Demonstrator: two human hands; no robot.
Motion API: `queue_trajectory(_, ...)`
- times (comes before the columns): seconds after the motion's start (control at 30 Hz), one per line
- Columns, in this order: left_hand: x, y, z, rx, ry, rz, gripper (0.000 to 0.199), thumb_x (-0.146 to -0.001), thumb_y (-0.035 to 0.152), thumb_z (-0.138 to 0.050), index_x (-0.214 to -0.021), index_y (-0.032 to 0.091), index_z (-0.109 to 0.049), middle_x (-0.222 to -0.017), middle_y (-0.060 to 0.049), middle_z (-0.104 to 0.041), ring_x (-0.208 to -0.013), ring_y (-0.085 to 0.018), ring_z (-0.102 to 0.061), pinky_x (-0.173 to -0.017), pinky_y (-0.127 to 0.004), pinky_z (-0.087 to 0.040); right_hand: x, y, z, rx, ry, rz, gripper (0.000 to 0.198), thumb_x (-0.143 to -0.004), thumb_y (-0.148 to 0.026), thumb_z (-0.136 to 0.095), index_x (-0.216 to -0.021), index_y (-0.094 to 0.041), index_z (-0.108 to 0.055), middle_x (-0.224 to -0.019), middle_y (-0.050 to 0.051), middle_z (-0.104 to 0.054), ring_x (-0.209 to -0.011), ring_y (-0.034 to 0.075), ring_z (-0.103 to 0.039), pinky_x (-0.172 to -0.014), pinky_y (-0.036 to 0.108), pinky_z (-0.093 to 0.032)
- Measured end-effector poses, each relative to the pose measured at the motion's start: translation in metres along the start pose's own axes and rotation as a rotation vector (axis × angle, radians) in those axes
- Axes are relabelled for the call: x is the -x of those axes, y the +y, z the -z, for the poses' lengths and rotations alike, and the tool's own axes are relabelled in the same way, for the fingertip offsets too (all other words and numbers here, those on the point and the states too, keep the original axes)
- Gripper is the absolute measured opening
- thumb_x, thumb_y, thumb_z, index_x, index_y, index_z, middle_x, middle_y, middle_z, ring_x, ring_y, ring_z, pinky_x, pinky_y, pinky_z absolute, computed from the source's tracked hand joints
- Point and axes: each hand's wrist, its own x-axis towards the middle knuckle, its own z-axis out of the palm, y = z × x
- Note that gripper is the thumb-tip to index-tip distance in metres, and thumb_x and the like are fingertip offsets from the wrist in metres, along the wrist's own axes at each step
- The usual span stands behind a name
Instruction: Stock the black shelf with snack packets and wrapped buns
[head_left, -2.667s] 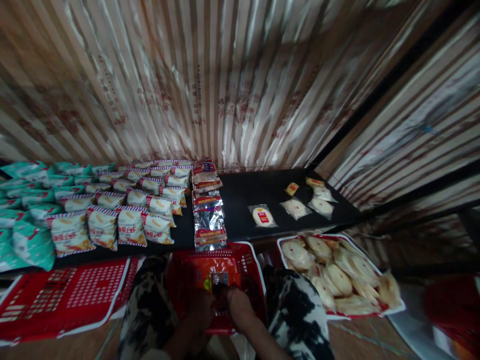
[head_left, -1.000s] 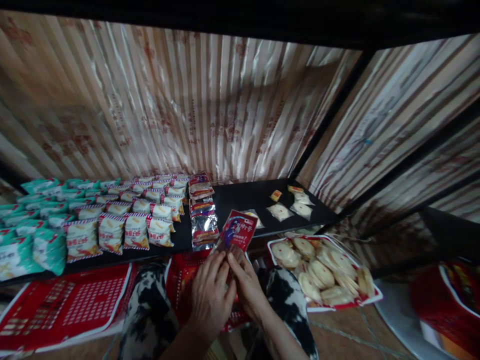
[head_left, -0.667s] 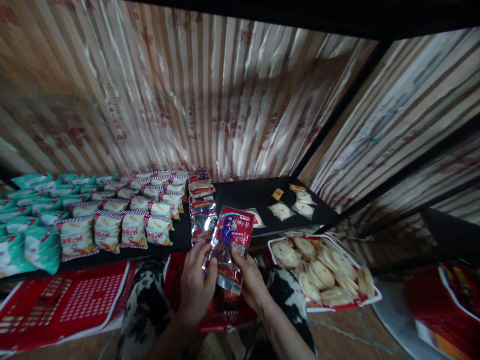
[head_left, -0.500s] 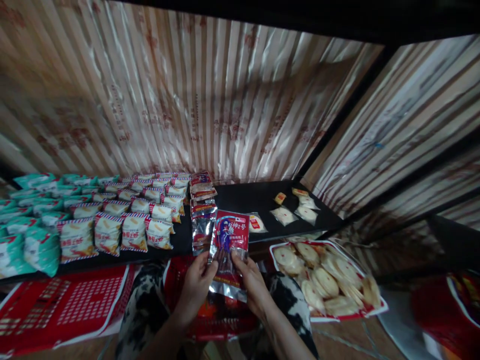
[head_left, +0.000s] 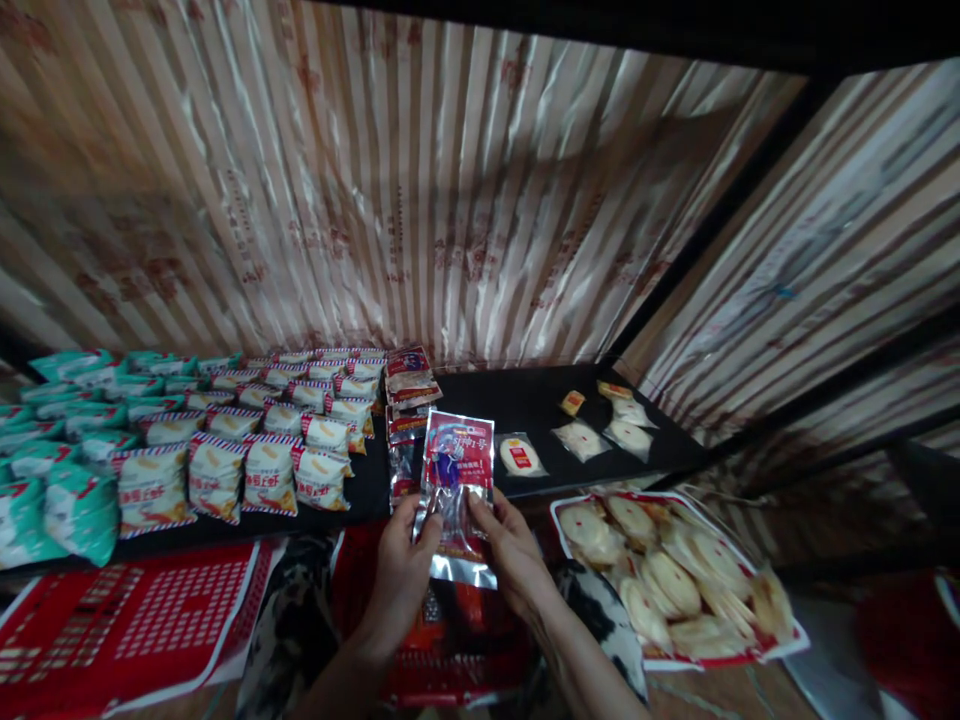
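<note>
In the head view, I see a low black shelf [head_left: 491,390] backed by striped, crinkled plastic sheeting [head_left: 450,200], with a dark frame bar [head_left: 720,220] slanting at the right. Green bags [head_left: 82,510] and white bags [head_left: 154,485] crowd its left part, then comes a column of flat red packets [head_left: 410,372]. Farther right lie a round, flat clear packet [head_left: 520,456], others like it, and small yellow packets [head_left: 572,402].

The person's left hand [head_left: 405,560] and right hand [head_left: 517,555] grasp a red-and-silver packet [head_left: 457,510] by its two sides, thumbs on the front. It is over the near end of the red column, its print the right way up. A second ago it leaned right, hands close together at its base, partly hiding the round packet; now the hands are apart and that packet shows whole.

The shelf's front edge passes behind the held packet. A black stretch shows between the red column and the yellow packets. Below, a red basket [head_left: 450,690] fills the space between the knees, with another red basket [head_left: 180,610] left and a white-rimmed basket [head_left: 553,512] of bagged pale discs [head_left: 671,582] right.
</note>
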Motion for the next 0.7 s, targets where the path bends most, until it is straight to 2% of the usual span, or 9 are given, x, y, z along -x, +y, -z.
queue_trajectory(0.27, -0.014, -0.008, -0.007, 0.027, 0.0, 0.029, 0.031, -0.073, 0.036, -0.061, -0.097, 0.016, -0.059, -0.088, -0.005, -0.068, -0.079, -0.019, -0.064, -0.072, -0.028, -0.049, -0.017, 0.004, 0.005, 0.036, 0.069, 0.079, 0.047, -0.062, -0.045, -0.076, -0.099, -0.022, -0.06, -0.085, 0.005, -0.071, -0.075, 0.022, -0.067, -0.067, 0.034, -0.052)
queue_trajectory(0.4, -0.026, -0.008, -0.013, 0.135, 0.059, 0.002, 0.042, -0.069, 0.04, -0.067, -0.102, 0.015, -0.057, -0.097, -0.009, -0.069, -0.088, -0.021, -0.065, -0.078, -0.029, -0.05, -0.03, -0.005, 0.007, 0.085, 0.028, 0.124, 0.048, -0.066, -0.044, -0.074, -0.105, -0.024, -0.057, -0.09, 0.003, -0.07, -0.076, 0.02, -0.066, -0.069, 0.033, -0.051)
queue_trajectory(0.53, -0.039, 0.003, -0.015, 0.208, 0.099, -0.012, 0.057, -0.064, 0.043, -0.071, -0.111, 0.015, -0.054, -0.101, -0.012, -0.069, -0.093, -0.022, -0.065, -0.082, -0.031, -0.049, -0.047, -0.02, 0.002, 0.141, -0.031, 0.198, 0.048, -0.067, -0.043, -0.073, -0.107, -0.025, -0.055, -0.095, 0.003, -0.07, -0.076, 0.018, -0.064, -0.07, 0.032, -0.051)
queue_trajectory(0.7, -0.046, 0.023, -0.012, 0.253, 0.07, 0.017, 0.061, -0.064, 0.047, -0.071, -0.113, 0.014, -0.054, -0.108, -0.012, -0.068, -0.099, -0.023, -0.064, -0.086, -0.032, -0.049, -0.054, -0.036, -0.012, 0.164, -0.065, 0.196, 0.05, -0.064, -0.044, -0.075, -0.106, -0.023, -0.056, -0.087, 0.001, -0.071, -0.072, 0.017, -0.064, -0.068, 0.029, -0.051)
